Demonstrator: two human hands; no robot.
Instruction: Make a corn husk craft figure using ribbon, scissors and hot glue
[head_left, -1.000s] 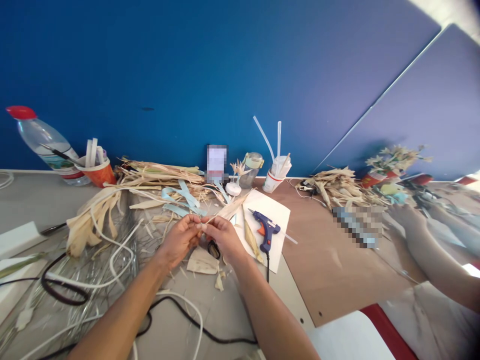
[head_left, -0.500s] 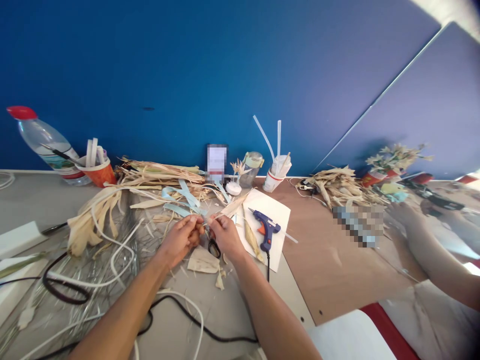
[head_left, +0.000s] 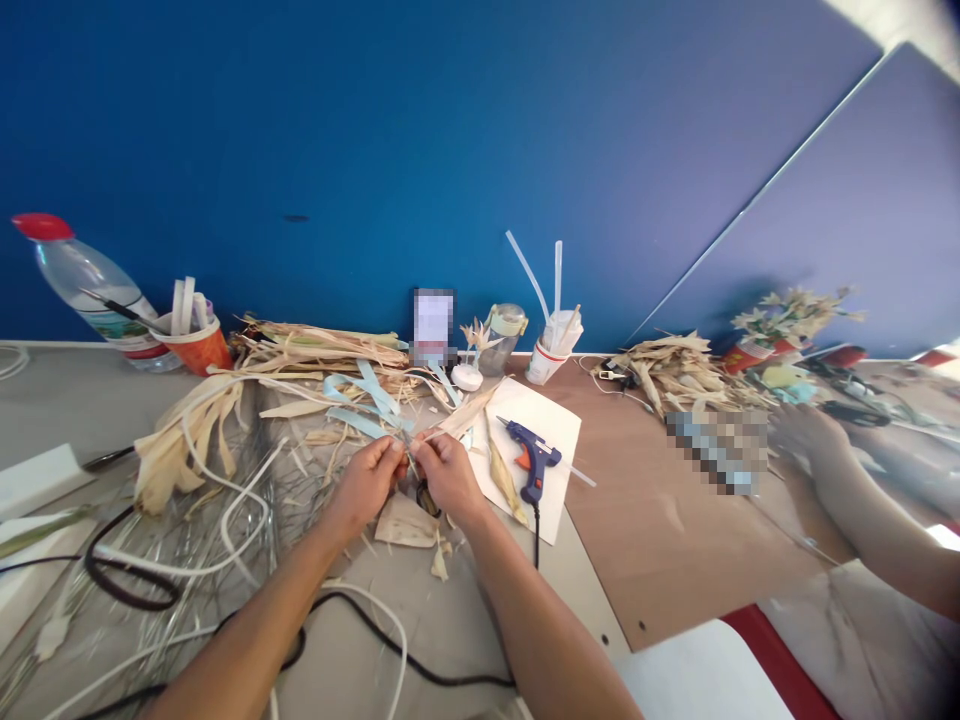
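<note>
My left hand (head_left: 369,482) and my right hand (head_left: 448,474) almost touch at the middle of the table, both closed in a pinch. What lies between their fingertips is too small to make out. Under my right hand, dark scissor handles (head_left: 426,497) show in part. Pale blue ribbon (head_left: 365,392) lies just beyond the fingers. A piece of dry husk (head_left: 405,522) rests below the hands. To the right, a blue glue gun (head_left: 534,455) sits on a white sheet (head_left: 559,412) beside a narrow husk strip (head_left: 502,470).
White cable (head_left: 229,520) and black cable (head_left: 420,672) loop across the table. Husk piles, an orange cup (head_left: 196,348), a bottle (head_left: 94,285) and a white cup (head_left: 547,360) line the back. Another person's arm (head_left: 862,490) reaches in from the right.
My left hand has turned slightly, its fingers drawn a little lower and nearer my body. My right hand has shifted slightly, covering more of the scissor handles.
</note>
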